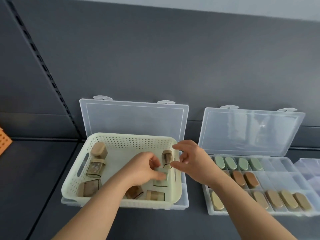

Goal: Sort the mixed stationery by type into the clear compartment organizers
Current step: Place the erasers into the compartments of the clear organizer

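Note:
A cream perforated basket (121, 141) sits on top of an open clear organizer (134, 115). Inside lie several small clear packets of brown and tan erasers (98, 149). My left hand (143, 168) reaches into the basket and grips a pale green packet (161, 179) near the right wall. My right hand (190, 160) hovers over the basket's right rim, thumb and forefinger pinched at the packet's thin black wrapping edge. A second open organizer (284, 174) on the right holds green, brown and tan oval erasers in separate rows.
Both organizer lids stand open against the dark grey back panel. An orange perforated object (4, 141) sits at the far left edge. Another clear container (310, 172) shows at the far right. The surface is a dark grey shelf.

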Motion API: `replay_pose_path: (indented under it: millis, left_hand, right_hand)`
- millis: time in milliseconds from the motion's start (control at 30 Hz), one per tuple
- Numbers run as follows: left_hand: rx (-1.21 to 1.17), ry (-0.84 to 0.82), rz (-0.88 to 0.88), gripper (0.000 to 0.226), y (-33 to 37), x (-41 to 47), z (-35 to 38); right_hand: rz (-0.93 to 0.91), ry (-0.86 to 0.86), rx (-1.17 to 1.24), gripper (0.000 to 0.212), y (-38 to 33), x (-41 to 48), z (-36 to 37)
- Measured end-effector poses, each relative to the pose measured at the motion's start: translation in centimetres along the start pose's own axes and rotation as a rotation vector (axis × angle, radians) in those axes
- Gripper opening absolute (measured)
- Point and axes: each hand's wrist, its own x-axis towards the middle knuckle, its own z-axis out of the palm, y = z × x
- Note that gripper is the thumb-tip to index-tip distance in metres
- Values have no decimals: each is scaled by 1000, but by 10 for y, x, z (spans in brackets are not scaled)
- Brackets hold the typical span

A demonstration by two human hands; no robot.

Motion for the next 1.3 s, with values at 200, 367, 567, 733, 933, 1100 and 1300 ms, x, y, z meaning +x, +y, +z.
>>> replay_pose_path:
  millis: [200,367,567,733,933,1100,1300]
  left_hand:
    - [-133,234,18,42,-25,-13,-39]
    - [-205,271,31,43,-36,-19,-43]
    - [-299,332,47,44,-41,-23,-49]
    - [-382,381,123,38,-22,-23,-46]
    - [-394,310,225,29,36,-7,-11]
    - [-376,244,288,25,100,9,42]
    - [-246,111,333,34,168,32,127]
  right_hand:
    - [-180,9,-518,56,-28,22,3]
    - [-116,-100,-662,50,-40,35,5]
    - [-97,-43,-281,53,-35,30,-2]
    - [9,72,397,39,-24,5,-23]
    - [129,130,870,33,24,-26,-60]
    - [204,195,1121,40,91,-58,-96]
    - [277,213,1005,42,169,-106,-155]
